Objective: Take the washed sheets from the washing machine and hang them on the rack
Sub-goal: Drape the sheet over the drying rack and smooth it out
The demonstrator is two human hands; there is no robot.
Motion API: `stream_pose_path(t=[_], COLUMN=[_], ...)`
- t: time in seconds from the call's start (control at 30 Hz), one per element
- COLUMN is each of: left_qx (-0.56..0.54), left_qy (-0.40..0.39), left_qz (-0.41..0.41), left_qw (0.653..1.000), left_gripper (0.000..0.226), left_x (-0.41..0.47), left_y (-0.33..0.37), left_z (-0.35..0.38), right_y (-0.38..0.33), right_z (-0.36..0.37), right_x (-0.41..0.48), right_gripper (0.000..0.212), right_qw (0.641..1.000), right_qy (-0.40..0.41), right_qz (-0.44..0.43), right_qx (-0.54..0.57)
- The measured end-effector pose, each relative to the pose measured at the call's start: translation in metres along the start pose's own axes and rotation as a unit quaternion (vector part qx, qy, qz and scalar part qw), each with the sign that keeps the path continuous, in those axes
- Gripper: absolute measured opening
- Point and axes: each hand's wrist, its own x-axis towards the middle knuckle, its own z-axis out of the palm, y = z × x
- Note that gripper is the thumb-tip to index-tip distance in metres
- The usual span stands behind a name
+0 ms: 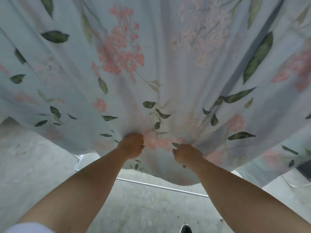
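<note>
Sheet (151, 64) fills most of the view, hanging in long folds in front of me and spread from left edge to right edge. Pale blue fabric w/ pink flower clusters & dark green leaves. Its top runs out of frame, so can't tell what it hangs from. Hem sags lowest at centre-right, just over a thin white rack bar (161, 187); can't tell if hem touches it.

Both arms reach fwd & up into the lower middle of the cloth. L hand (133, 145) is fisted, fingers curled round a bunch of fabric, folds fanning up from the grip. R hand (187, 154) is just right of it, w/ a small gap btwn the two. Its fingers are curled too, pinching the cloth by a pink flower patch, thumb tip showing on its left side. Pic is a bit blurred, so exact finger positions are unclear.

Rack bar starts at left by a short white post, slants right & nearer, and passes behind my L forearm up to my R forearm. Below it all is grey floor (143, 207) w/ faint tile lines. Bottom centre: toe of a dark shoe (186, 229). Bottom left corner: white sleeve (28, 228) on my L arm. At the right edge, a dark object (305, 169) sits partly hidden by the sheet, w/ a thin white cable (292, 184) on the floor beside it.
</note>
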Motion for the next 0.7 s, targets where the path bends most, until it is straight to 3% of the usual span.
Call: stream_pose_path(t=[0.17,0.4,0.53,0.7], left_qx=[-0.034,-0.103,-0.124,-0.170], left_qy=[-0.019,0.069,0.162,0.218], left_qz=[-0.074,-0.203,-0.238,-0.259], left_qw=[0.996,0.971,0.949,0.926], left_gripper=[0.026,0.028,0.051,0.083], left_x=[-0.048,-0.104,-0.110,-0.089], left_y=[-0.079,-0.187,-0.227,-0.235], left_z=[-0.013,-0.038,-0.077,-0.149], right_y=[-0.097,-0.218,-0.260,-0.269], right_z=[-0.013,-0.052,-0.088,-0.126], right_x=[-0.015,-0.032,-0.023,-0.013], right_gripper=[0.047,0.060,0.063,0.059], right_qw=[0.995,0.971,0.949,0.945], right_qy=[0.042,0.169,0.267,0.286], right_qz=[-0.085,-0.160,-0.137,-0.052], right_qx=[0.011,-0.056,-0.092,-0.147])
